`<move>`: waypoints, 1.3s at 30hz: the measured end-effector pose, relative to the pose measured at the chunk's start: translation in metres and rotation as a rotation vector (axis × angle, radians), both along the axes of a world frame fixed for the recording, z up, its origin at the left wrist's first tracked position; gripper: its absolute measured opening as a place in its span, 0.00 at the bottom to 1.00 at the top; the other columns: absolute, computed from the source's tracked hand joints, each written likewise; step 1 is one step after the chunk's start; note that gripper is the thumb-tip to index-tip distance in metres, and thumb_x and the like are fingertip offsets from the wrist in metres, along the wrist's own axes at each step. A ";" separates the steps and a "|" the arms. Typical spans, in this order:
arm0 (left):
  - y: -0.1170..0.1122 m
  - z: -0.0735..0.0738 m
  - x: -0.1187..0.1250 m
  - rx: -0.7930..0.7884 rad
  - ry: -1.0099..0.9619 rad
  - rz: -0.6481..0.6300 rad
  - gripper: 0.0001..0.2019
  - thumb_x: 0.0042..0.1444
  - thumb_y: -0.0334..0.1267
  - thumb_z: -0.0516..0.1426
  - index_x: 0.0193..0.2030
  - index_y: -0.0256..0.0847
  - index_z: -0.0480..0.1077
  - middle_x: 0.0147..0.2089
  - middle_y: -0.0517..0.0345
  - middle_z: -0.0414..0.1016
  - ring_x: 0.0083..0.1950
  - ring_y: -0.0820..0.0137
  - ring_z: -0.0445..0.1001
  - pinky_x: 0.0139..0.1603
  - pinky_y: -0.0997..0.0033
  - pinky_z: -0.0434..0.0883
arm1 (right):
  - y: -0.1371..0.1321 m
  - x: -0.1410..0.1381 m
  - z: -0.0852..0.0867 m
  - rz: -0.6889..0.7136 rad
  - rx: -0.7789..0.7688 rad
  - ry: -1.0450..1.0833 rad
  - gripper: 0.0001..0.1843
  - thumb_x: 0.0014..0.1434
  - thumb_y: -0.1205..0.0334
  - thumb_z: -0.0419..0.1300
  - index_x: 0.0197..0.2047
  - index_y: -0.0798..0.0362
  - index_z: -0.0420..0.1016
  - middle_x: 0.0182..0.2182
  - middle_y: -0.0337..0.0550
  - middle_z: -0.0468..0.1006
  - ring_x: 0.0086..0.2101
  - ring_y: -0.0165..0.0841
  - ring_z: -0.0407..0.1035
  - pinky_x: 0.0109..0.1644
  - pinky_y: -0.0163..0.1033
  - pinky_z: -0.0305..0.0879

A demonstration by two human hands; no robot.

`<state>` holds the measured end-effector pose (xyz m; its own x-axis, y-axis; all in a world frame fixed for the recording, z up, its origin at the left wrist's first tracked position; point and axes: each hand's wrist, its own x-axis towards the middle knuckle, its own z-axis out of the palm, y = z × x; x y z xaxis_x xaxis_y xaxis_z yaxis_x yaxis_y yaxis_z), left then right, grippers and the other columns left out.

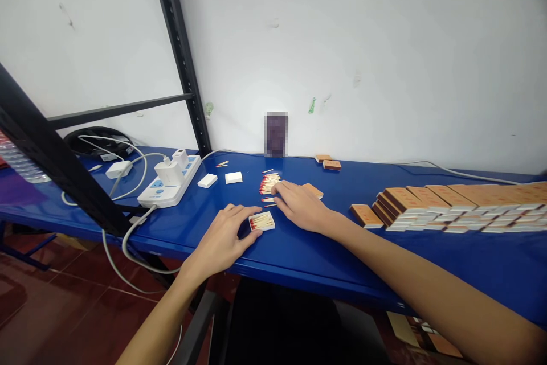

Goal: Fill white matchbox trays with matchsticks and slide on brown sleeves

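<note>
My left hand lies on the blue table with its thumb and forefinger around a small white matchbox tray. Red-headed matches partly fill this tray. Just beyond it is a loose pile of matches, heads mostly to the left. My right hand reaches to the pile's near right side, fingers bent and tips on the matches; how many they pinch is hidden. An orange matchbox piece shows behind that hand. Two white trays and several stray matches lie to the left.
Rows of stacked matchboxes fill the right side, with a single matchbox before them. Two more matchboxes rest near the wall. A power strip with cables and a black shelf post stand left. A blurred dark rectangle leans at the wall.
</note>
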<state>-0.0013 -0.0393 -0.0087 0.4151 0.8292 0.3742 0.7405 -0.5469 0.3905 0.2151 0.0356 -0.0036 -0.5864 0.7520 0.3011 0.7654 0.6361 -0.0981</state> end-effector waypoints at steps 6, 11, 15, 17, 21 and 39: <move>-0.001 0.001 0.001 0.000 0.000 -0.005 0.17 0.63 0.43 0.56 0.58 0.48 0.67 0.54 0.59 0.74 0.50 0.63 0.69 0.55 0.59 0.66 | 0.002 0.000 -0.007 0.072 0.014 -0.067 0.11 0.69 0.64 0.45 0.43 0.54 0.68 0.41 0.48 0.73 0.41 0.36 0.69 0.42 0.39 0.61; -0.001 0.000 0.000 -0.016 -0.014 0.010 0.20 0.63 0.43 0.56 0.62 0.49 0.64 0.53 0.57 0.73 0.51 0.62 0.69 0.55 0.59 0.66 | -0.002 -0.002 0.000 0.065 0.031 -0.082 0.12 0.70 0.65 0.43 0.43 0.56 0.67 0.41 0.49 0.73 0.38 0.35 0.70 0.40 0.39 0.60; -0.001 -0.003 -0.001 -0.031 -0.039 0.041 0.28 0.62 0.43 0.56 0.67 0.51 0.55 0.50 0.57 0.74 0.51 0.62 0.70 0.54 0.59 0.67 | -0.014 -0.007 0.011 0.079 0.117 -0.005 0.13 0.70 0.63 0.43 0.43 0.56 0.67 0.42 0.48 0.74 0.36 0.35 0.69 0.38 0.39 0.59; 0.000 -0.004 -0.002 -0.026 -0.043 0.043 0.29 0.62 0.43 0.56 0.68 0.51 0.53 0.50 0.57 0.74 0.51 0.62 0.70 0.55 0.59 0.66 | -0.020 -0.008 0.012 0.168 0.099 0.017 0.10 0.69 0.63 0.45 0.42 0.54 0.67 0.40 0.46 0.74 0.36 0.34 0.69 0.39 0.39 0.59; 0.000 -0.002 0.000 -0.012 -0.023 0.023 0.24 0.62 0.43 0.56 0.64 0.48 0.60 0.52 0.57 0.73 0.52 0.63 0.69 0.55 0.60 0.66 | -0.020 -0.007 0.007 0.218 -0.013 0.074 0.08 0.68 0.63 0.48 0.43 0.53 0.67 0.40 0.43 0.76 0.37 0.33 0.70 0.39 0.37 0.60; -0.002 0.006 0.002 -0.051 -0.017 -0.010 0.08 0.63 0.41 0.55 0.46 0.44 0.71 0.46 0.57 0.75 0.46 0.63 0.69 0.49 0.60 0.67 | -0.002 0.002 0.001 0.031 0.003 0.062 0.11 0.68 0.64 0.45 0.39 0.53 0.67 0.38 0.45 0.75 0.37 0.33 0.69 0.39 0.37 0.58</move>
<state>0.0005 -0.0414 -0.0028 0.4174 0.8434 0.3383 0.7281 -0.5332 0.4308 0.2175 0.0334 -0.0022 -0.5890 0.7331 0.3399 0.7380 0.6594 -0.1432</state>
